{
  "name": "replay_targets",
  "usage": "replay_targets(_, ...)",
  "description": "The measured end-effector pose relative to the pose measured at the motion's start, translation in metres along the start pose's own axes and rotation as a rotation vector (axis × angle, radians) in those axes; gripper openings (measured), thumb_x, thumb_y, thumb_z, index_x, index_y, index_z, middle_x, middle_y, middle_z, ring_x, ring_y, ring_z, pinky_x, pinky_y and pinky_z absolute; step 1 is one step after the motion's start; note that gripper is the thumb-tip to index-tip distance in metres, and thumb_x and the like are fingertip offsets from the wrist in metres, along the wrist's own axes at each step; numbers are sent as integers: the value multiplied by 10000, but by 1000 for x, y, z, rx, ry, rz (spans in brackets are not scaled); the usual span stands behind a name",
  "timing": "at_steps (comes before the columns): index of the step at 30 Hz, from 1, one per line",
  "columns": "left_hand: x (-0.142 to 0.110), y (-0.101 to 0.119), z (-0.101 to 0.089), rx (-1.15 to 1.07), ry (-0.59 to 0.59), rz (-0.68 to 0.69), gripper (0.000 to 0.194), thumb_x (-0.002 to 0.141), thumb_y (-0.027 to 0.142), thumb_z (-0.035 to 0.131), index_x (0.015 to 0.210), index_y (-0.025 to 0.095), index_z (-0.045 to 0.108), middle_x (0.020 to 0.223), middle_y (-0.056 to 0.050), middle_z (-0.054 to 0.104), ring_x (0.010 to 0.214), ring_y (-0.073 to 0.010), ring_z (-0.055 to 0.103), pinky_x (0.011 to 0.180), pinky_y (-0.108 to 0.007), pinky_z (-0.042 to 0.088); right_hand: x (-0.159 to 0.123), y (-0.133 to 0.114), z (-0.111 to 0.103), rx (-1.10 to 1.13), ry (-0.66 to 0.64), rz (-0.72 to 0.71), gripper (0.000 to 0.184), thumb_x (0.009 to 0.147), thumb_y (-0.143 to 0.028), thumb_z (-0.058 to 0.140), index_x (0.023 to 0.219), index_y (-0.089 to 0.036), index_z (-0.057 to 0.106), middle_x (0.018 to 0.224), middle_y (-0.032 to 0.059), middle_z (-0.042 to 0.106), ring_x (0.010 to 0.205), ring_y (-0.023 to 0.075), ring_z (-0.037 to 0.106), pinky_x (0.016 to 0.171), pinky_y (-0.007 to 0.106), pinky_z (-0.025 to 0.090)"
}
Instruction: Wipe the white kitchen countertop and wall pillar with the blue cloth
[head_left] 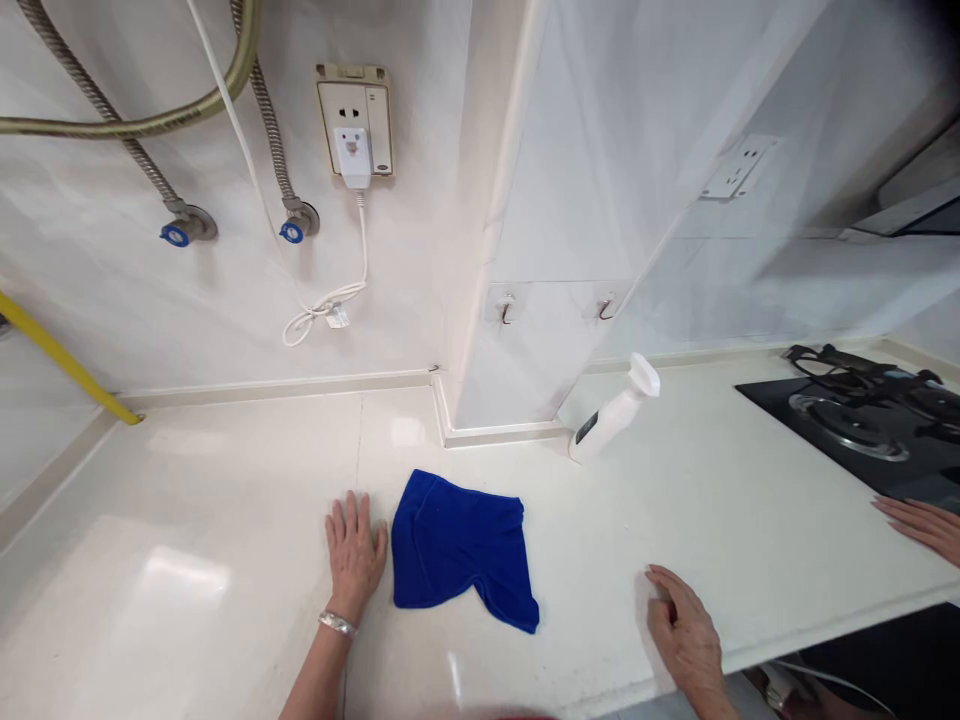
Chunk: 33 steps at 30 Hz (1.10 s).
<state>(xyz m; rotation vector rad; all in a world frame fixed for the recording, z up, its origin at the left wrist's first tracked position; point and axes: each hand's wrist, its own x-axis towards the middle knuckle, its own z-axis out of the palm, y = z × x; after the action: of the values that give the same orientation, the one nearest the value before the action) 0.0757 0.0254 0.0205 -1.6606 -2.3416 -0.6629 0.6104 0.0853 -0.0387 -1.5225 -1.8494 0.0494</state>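
Room: kitchen corner with pale marble-look walls and a square pillar standing out from the back wall.
Worktop (187, 560): glossy cream surface running along the walls, with a low upstand at the back.
Left hand (355, 548): lies flat, palm down on the worktop, fingers spread slightly apart and holding nothing; a silver bracelet (337, 625) sits at the wrist.
Blue cloth (459, 548): a crumpled, partly folded piece lying on the worktop just beside the left hand, its left edge about touching the fingers; it sits in front of the pillar's foot.
Right hand (684, 632): rests near the worktop's front edge, well to the right of the cloth, fingers loosely curled and empty.
Other hand (921, 524): fingertips of another person's hand come in from the right edge, lying on the worktop beside the hob.
White bottle (613, 412): stands tilted against the pillar's base, beyond the cloth and to its right.
Hob (862, 425): black glass gas cooker set into the worktop at far right.
Wall socket (355, 120): a white plug sits in it, its cable coiled below.
Hoses (135, 125): metal flexible hoses run to two blue-tagged valves on the left wall.
Yellow pipe (67, 365): slants down to the worktop at far left.
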Motion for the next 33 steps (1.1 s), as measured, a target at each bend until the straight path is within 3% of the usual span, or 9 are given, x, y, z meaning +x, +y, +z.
replay_targets(8, -4, 2, 1, 87, -16, 14, 615, 979, 445, 407, 1475, 83, 437, 1580, -261, 330, 1529, -430, 55, 1198, -637, 280, 1, -4, -4, -30, -9, -6, 378, 881, -312, 396, 1144, -147, 611, 1213, 149, 654, 1082, 276, 630, 942, 450, 534)
replay_targets(19, -3, -1, -2, 116, -101, -25, 664, 968, 505, 396, 1512, 124, 389, 1617, -222, 280, 1530, -418, 120, 1204, -632, 273, 0, -12, -9, -2, -32, 14, 408, 873, -305, 392, 1169, -134, 614, 1230, 163, 645, 1088, 298, 631, 958, 468, 529)
replay_targets(33, -1, 6, -11, 147, -171, -79, 649, 957, 506, 431, 1507, 163, 405, 1622, -177, 292, 1535, -378, 149, 1223, -604, 264, -4, -10, -15, 7, -59, -19, 408, 883, -325, 416, 1170, -109, 610, 1239, 197, 638, 1023, 332, 656, 821, 469, 561)
